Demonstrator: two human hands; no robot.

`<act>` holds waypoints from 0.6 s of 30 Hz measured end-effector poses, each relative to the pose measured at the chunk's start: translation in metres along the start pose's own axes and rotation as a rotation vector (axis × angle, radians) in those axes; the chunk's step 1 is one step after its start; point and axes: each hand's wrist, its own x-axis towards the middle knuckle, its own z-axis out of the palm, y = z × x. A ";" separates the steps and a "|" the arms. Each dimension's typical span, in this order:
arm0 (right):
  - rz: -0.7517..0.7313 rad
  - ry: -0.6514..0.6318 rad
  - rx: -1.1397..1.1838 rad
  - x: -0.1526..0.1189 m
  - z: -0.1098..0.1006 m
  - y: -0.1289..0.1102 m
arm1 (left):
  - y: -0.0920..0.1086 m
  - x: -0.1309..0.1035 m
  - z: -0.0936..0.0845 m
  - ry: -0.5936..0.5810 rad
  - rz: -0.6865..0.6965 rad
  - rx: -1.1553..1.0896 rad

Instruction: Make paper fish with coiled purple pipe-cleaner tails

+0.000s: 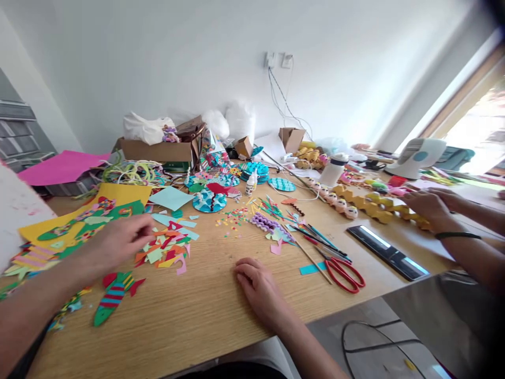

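Observation:
My left hand is above the left side of the table, its fingers curled. What they hold, if anything, is hidden. Just right of its fingertips lies a heap of coloured paper scraps. Below the hand is a paper fish in green with red and blue stripes. Behind it are yellow paper and green paper cutouts. My right hand rests on the bare wood near the front edge, fingers loosely closed, nothing visible in them. Scissors with red handles lie to its right.
A co-worker's hands reach over yellow egg-carton strips at the right. A phone lies near the front edge. Glue bottle, blue egg-carton piece, purple strip and pencils lie mid-table. A cardboard box stands behind.

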 end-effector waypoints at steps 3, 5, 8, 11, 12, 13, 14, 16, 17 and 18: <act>0.023 0.039 0.046 -0.001 0.000 0.003 | 0.064 0.018 0.042 -0.213 0.236 -0.123; 0.052 0.051 0.081 -0.001 0.000 0.003 | 0.097 0.026 0.071 -0.292 0.337 -0.199; 0.083 0.091 0.153 0.001 -0.001 0.003 | 0.127 0.031 0.108 -0.342 0.411 -0.237; 0.123 0.113 0.230 0.002 -0.003 0.002 | 0.134 0.032 0.133 -0.262 0.368 -0.395; 0.150 0.118 0.247 0.002 -0.006 0.002 | 0.133 0.032 0.139 -0.222 0.320 -0.474; 0.178 0.127 0.260 0.002 -0.009 0.002 | 0.130 0.033 0.143 -0.192 0.269 -0.561; 0.204 0.141 0.273 0.002 -0.012 0.003 | 0.127 0.033 0.147 -0.175 0.214 -0.649; 0.240 0.165 0.306 0.006 -0.022 0.007 | 0.120 0.033 0.155 -0.182 0.114 -0.799; 0.251 0.171 0.328 0.009 -0.028 0.009 | 0.118 0.032 0.159 -0.203 0.077 -0.847; 0.260 0.172 0.350 0.014 -0.033 0.011 | 0.116 0.032 0.162 -0.231 0.058 -0.873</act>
